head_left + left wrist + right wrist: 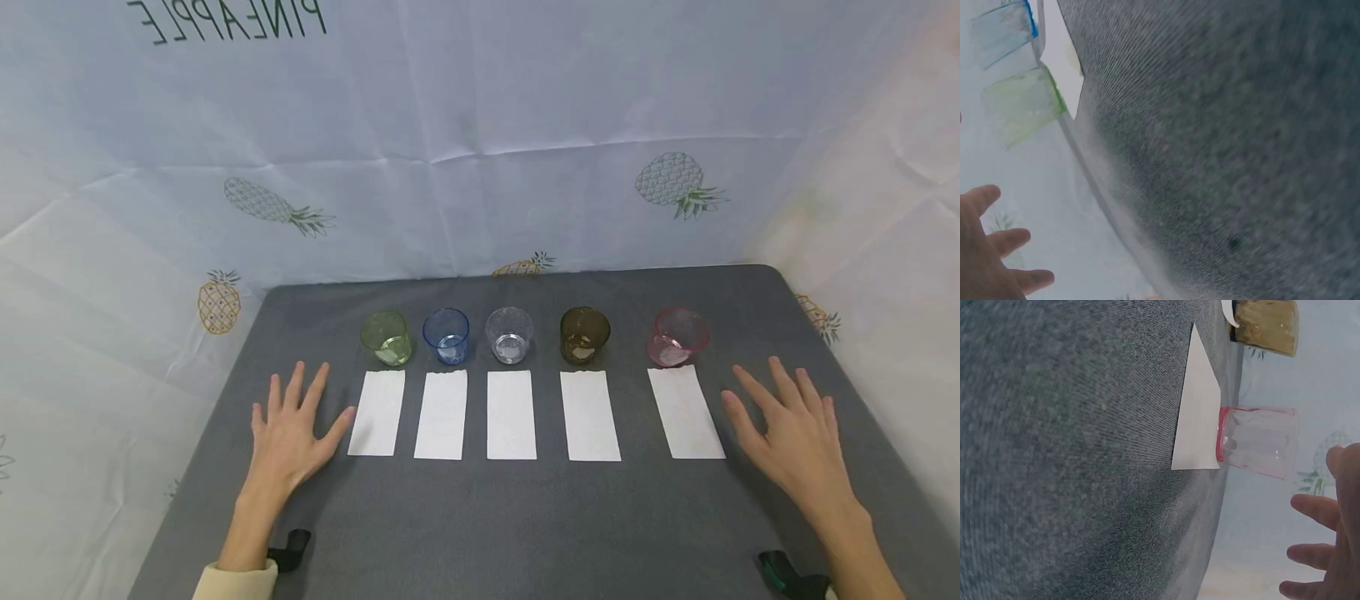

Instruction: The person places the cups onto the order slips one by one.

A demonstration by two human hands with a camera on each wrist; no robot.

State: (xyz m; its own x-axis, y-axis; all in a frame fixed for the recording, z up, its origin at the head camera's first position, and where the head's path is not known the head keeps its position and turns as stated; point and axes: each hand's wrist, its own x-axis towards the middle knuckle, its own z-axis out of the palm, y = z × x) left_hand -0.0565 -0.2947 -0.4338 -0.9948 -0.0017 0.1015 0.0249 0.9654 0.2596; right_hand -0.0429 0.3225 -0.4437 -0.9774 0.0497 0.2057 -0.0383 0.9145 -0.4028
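My left hand [288, 437] is at the left of the grey table, fingers spread and straight, its thumb tip by the leftmost white paper strip [377, 413]. On the right, my right hand [798, 433] also has its fingers spread, beside the rightmost paper strip [687, 413]. Neither hand holds anything. Behind the strips stands a row of glass cups: green [386, 337], blue [446, 336], clear [509, 335], brown [584, 335] and pink [678, 336]. In the right wrist view the pink cup [1259, 440] stands upright at the end of its strip.
More white strips [440, 416] lie in the same row, one before each cup. The grey tabletop [480, 533] has its far edge against a white cloth [465, 100] printed with pineapples. Black straps [291, 550] show at both wrists.
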